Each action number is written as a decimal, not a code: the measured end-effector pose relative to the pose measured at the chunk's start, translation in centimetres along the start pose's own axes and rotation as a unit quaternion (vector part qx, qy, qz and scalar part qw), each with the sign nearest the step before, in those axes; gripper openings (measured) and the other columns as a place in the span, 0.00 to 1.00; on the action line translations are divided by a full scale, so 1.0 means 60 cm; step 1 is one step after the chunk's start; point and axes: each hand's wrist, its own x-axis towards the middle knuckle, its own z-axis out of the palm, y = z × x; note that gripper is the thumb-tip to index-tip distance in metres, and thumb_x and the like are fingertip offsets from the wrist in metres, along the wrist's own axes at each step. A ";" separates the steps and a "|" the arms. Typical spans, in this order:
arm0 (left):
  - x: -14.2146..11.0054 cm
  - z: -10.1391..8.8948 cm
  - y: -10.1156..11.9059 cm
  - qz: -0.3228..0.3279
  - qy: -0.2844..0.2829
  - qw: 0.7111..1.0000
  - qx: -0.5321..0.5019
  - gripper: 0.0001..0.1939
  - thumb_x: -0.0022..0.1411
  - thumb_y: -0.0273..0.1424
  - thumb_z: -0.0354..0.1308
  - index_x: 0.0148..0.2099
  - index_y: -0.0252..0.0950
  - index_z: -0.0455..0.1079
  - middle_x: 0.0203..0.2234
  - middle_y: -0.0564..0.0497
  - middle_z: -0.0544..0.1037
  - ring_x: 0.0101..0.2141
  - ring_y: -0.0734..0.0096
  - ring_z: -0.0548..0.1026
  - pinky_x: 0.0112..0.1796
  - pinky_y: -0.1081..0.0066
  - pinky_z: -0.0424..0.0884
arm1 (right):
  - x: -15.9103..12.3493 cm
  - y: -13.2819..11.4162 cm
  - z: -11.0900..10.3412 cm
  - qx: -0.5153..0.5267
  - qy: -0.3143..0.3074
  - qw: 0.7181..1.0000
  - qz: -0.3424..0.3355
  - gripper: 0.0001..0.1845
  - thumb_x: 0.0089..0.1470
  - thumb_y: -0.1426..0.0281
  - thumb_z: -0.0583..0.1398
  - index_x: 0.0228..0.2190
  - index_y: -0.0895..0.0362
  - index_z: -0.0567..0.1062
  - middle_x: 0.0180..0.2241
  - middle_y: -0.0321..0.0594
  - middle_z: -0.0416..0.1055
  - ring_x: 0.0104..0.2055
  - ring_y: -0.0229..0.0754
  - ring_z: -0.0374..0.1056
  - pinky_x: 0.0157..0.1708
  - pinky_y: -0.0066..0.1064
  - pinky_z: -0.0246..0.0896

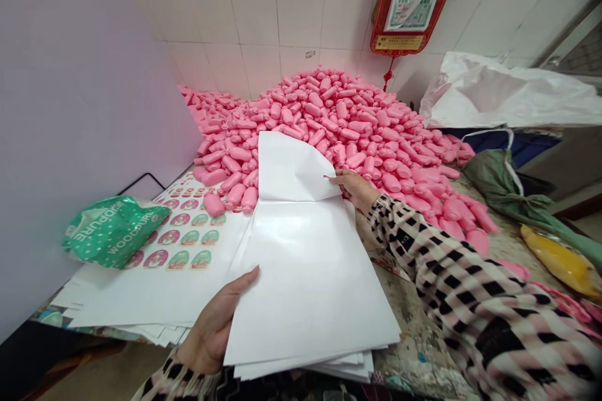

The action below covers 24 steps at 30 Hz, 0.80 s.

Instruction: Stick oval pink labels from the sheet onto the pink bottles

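While the left hand [211, 332] steadies the stack [350, 368], the right hand [355, 190] holds a flap [291, 166] raised

Because the white top sheet [310, 282] bends up along a crease near its far end, its handling rests mostly on the right hand. That hand is closed in a pinch, thumb and fingers meeting on the right edge of the flap. The left hand is partly spread, its thumb laid over the sheet's left edge; its fingers run out of sight beside or under the paper, so I cannot fairly tell whether it grips or only braces. The sheet lies on top of the loose stack, at the near side of the bench [423, 360], between the two hands.

A tear or a hard wrinkle looks the likeliest trouble: the pinch is at one side only, and the flap already curves unevenly, so a sharp pull could skew it. The sheets beneath lie fanned at the near edge and might slide if the left thumb eased off. Just behind the flap rises a heap of pink bottles [348, 116]; a wide sweep of the right sleeve [437, 263] could send some rolling. A few bottles rest on the printed label sheet [188, 285] to the left, near the green bag [113, 232], and a knock there could crease it.
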 end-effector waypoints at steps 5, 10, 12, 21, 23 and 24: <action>-0.004 0.006 0.001 -0.005 -0.007 1.000 0.003 0.30 0.62 0.37 0.53 0.60 0.23 0.59 0.34 0.36 0.81 0.36 0.47 0.79 0.40 0.54 0.74 | -0.021 -0.007 0.001 0.001 -0.016 1.000 -0.023 0.12 0.40 0.71 0.63 0.32 0.55 0.72 0.26 0.34 0.72 0.25 0.34 0.62 0.24 0.26 0.55; -0.006 0.010 0.000 -0.006 0.000 1.000 -0.001 0.30 0.62 0.38 0.53 0.60 0.23 0.59 0.33 0.37 0.81 0.35 0.48 0.79 0.39 0.54 0.74 | -0.004 -0.017 0.005 -0.028 -0.031 0.997 -0.058 0.11 0.44 0.63 0.63 0.29 0.57 0.72 0.26 0.38 0.73 0.27 0.37 0.64 0.27 0.28 0.57; -0.006 0.010 -0.002 -0.001 0.000 1.000 -0.006 0.30 0.61 0.38 0.54 0.59 0.23 0.59 0.33 0.37 0.81 0.34 0.48 0.79 0.38 0.54 0.74 | 0.012 -0.021 0.009 -0.044 -0.029 0.996 -0.071 0.12 0.46 0.61 0.61 0.29 0.57 0.72 0.25 0.38 0.72 0.26 0.37 0.64 0.26 0.28 0.56; -0.003 0.004 -0.002 0.002 -0.007 1.000 -0.006 0.30 0.59 0.37 0.57 0.59 0.24 0.59 0.33 0.39 0.81 0.35 0.47 0.79 0.37 0.54 0.75 | 0.016 -0.019 0.024 -0.160 -0.068 0.965 -0.199 0.14 0.44 0.60 0.61 0.20 0.58 0.70 0.20 0.32 0.63 0.25 0.34 0.60 0.27 0.27 0.53; -0.001 -0.001 -0.002 0.003 -0.020 1.000 0.001 0.31 0.59 0.37 0.57 0.59 0.24 0.59 0.33 0.39 0.81 0.35 0.47 0.79 0.38 0.54 0.74 | -0.006 -0.013 0.021 -0.180 -0.083 0.952 -0.233 0.14 0.45 0.59 0.61 0.22 0.58 0.71 0.23 0.33 0.66 0.29 0.36 0.63 0.31 0.28 0.56; 0.000 -0.003 -0.001 0.005 -0.025 1.000 0.005 0.31 0.59 0.38 0.57 0.59 0.23 0.59 0.33 0.38 0.81 0.36 0.47 0.79 0.39 0.53 0.74 | -0.017 -0.009 0.018 -0.188 -0.088 0.946 -0.248 0.14 0.46 0.59 0.61 0.23 0.59 0.73 0.25 0.35 0.68 0.31 0.38 0.64 0.34 0.29 0.58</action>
